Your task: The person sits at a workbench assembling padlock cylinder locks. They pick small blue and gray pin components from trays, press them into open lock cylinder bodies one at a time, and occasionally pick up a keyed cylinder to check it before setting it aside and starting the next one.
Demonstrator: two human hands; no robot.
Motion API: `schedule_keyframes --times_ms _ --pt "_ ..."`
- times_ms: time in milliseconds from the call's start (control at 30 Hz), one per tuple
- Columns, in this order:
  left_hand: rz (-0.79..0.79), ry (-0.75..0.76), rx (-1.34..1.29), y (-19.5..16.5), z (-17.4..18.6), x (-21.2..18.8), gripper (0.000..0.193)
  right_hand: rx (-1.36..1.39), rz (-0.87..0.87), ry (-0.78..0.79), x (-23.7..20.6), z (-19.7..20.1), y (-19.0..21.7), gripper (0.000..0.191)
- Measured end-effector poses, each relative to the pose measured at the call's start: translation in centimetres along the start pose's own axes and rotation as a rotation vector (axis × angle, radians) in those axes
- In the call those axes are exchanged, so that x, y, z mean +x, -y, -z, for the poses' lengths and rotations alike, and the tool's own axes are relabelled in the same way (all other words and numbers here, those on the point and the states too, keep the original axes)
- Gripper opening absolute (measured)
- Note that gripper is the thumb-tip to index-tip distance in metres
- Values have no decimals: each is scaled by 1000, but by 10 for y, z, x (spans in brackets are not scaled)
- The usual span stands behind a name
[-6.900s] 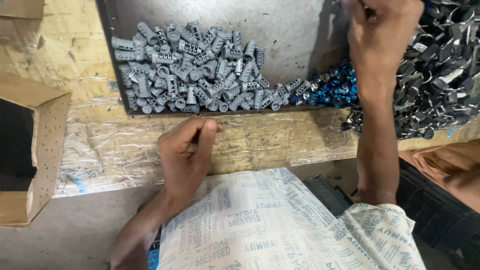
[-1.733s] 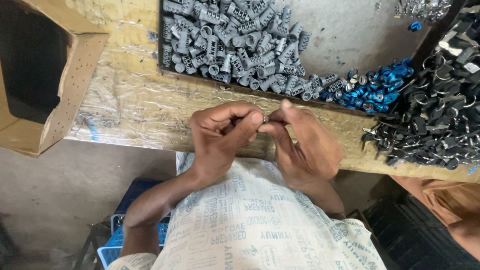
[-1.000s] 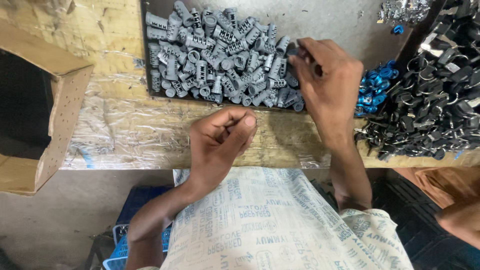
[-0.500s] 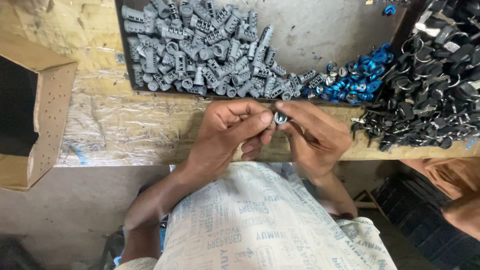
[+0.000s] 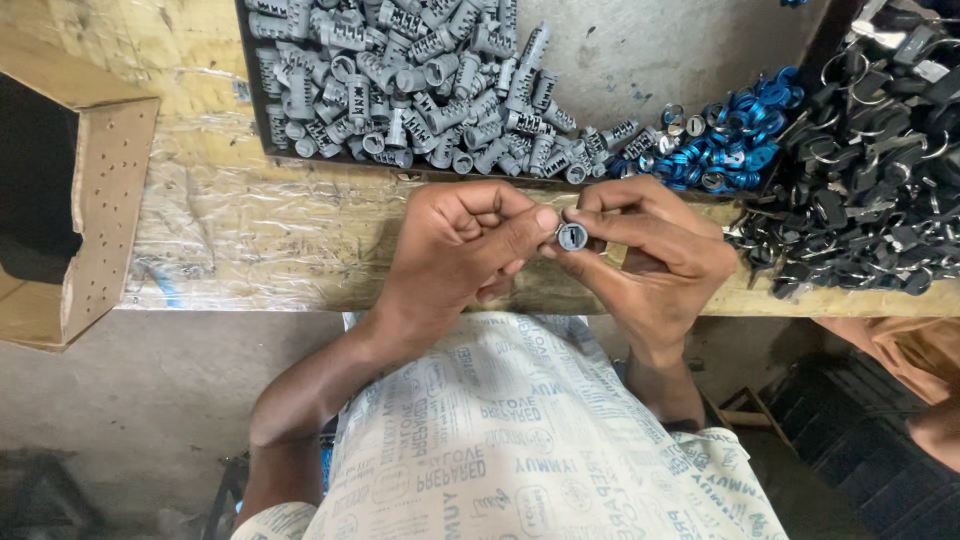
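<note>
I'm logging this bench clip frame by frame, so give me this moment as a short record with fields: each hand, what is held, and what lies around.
left hand: fingertips pinch the small grey cylinder from its left side
right hand: holds the same cylinder from the right, its round end facing the camera
behind hands: pile of grey cylinders in a dark tray
right of pile: blue rings, then a heap of black keys on rings
far left: open cardboard box
surface: worn wooden bench

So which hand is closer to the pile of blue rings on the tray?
Right. The right hand sits just below the blue rings; the left hand is farther off to their left, under the grey cylinders.
</note>
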State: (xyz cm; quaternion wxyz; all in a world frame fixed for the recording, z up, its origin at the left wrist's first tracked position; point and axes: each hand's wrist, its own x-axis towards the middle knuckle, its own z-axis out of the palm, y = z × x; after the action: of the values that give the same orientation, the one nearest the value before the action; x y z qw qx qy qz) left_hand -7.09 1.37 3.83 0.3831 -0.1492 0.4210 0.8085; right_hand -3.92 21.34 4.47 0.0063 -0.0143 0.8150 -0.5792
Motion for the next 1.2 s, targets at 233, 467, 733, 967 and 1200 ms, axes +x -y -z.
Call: schedule_keyframes --times_ms 233,467,733,967,1200 --pt "-249 -54 217 3 0 -3 10 -43 25 -20 -2 -4 9 30" --pt "-438 -164 635 -7 -5 -8 13 -187 105 -59 2 -11 17 28" --pt "-745 -149 974 -7 -10 -11 7 -261 200 16 8 -6 24 28" --pt "-1334 -161 1311 12 -2 -6 20 -279 244 67 0 -6 31 28" --pt "-1099 -192 1111 6 -4 -19 33 -339 387 23 -11 -13 17 35"
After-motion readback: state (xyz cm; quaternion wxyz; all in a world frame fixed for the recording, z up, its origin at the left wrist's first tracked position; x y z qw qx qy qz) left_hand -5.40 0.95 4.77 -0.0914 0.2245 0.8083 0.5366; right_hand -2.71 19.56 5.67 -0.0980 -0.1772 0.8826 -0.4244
